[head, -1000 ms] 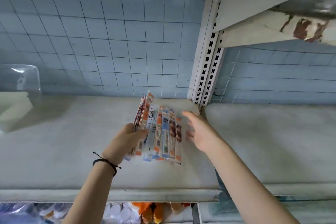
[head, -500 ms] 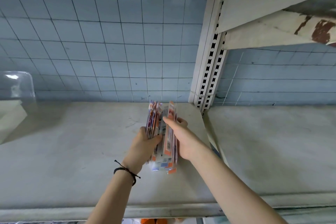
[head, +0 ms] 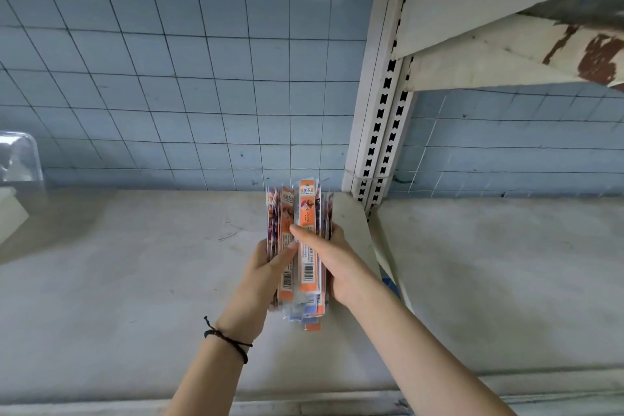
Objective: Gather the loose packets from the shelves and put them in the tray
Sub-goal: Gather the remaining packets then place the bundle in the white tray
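Orange-and-blue packets [head: 306, 267] stand bunched over the shelf [head: 135, 280], my left hand [head: 260, 272] and right hand [head: 341, 260] each with fingers [head: 285, 255] clamped round the bundle. Their lower ends hang uneven; I reckon a slack grip on the carry would let the inner ones slip out.

The packets [head: 306, 267] are orange and white with black barcodes, and a few show purple and pale blue edges. The back wall [head: 169, 78] is light blue, crossed by a grid of thin dark lines. The shelf [head: 118, 280] is dull off-white with grey scuffs. The upright [head: 381, 111] is white with rows of black slots. The bracket [head: 499, 57] is cream, blotched rust-brown. The wrist cord [head: 227, 338] is black.
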A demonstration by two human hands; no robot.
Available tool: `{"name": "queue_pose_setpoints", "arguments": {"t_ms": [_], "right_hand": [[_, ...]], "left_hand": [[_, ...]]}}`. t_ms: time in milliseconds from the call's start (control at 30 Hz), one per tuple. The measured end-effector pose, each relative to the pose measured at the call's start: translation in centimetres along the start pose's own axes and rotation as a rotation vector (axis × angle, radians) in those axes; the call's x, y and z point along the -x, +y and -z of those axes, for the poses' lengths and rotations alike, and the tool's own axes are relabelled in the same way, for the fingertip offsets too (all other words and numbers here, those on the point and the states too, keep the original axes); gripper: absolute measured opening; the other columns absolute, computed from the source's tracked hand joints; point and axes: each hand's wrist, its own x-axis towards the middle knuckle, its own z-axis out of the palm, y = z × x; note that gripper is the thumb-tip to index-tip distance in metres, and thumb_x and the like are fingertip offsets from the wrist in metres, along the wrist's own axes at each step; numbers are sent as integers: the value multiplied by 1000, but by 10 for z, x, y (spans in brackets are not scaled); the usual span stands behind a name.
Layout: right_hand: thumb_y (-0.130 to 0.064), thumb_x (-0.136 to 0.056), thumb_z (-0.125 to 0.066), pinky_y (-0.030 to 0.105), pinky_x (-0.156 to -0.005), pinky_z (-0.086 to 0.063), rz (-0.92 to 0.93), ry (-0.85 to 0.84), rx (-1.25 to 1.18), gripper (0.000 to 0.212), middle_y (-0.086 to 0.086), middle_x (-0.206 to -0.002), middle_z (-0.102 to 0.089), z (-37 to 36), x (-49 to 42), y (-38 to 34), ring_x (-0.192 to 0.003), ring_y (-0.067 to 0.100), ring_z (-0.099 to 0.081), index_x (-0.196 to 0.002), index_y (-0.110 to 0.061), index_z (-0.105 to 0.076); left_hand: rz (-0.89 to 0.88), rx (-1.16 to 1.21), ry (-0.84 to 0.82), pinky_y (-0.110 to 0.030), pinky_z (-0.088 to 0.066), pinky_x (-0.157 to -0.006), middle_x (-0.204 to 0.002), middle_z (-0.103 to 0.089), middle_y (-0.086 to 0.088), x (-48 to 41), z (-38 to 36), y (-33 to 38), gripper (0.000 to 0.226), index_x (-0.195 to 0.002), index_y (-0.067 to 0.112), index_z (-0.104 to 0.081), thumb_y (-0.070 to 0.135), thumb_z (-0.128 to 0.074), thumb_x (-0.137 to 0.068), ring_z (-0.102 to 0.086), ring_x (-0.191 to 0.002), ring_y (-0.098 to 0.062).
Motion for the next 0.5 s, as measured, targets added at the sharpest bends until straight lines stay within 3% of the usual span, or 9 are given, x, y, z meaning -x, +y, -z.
{"name": "queue_pose_setpoints", "arguments": {"t_ms": [133, 233, 300, 400, 500], "right_hand": [[-33, -67, -83, 27, -62, -48, 2, -51, 38, 59, 1, -100, -71, 6, 7, -6, -86, 14, -67, -118, -20, -57], [-32, -69, -81, 35, -79, -53, -30, -112, 52, 45, 2, -96, -73, 8, 10, -7, -89, 18, -68, -109, -20, -66], [-30, -68, -82, 43, -91, -52, -33, -127, 36, 41, 3, -96, -75, 9, 12, -8, -93, 23, -69, -106, -20, -68], [-25, -68, -83, 46, -89, -54, 28, -156, 19, 42, 4, -98, -76, 11, 15, -10, -93, 24, -71, -108, -20, -69], [-20, -71, -81, 40, -81, -57, 138, -182, 29, 45, 1, -100, -75, 11, 22, -16, -92, 19, -72, -114, -22, -66]], "left_hand": [[-49, -15, 0, -55, -54, -82, -95, -75, 1, 1, 0, -5, 25, -114, 22, -54, 32, -58, -91, -72, -85, -22], [-86, 6, -61, -43, -58, -77, -106, -73, -1, 6, -2, -6, 33, -118, 23, -52, 34, -61, -87, -71, -93, -20], [-130, 24, -64, -39, -57, -81, -120, -64, -9, 7, -1, -8, 42, -119, 22, -51, 39, -66, -82, -67, -102, -22], [-170, 52, -96, -43, -54, -90, -129, -54, -11, 7, 1, -11, 56, -126, 23, -46, 35, -73, -78, -63, -111, -24], [-171, 77, -188, -35, -58, -75, -117, -67, -7, 8, 2, -7, 61, -125, 26, -42, 19, -76, -74, -69, -101, -23]]}}
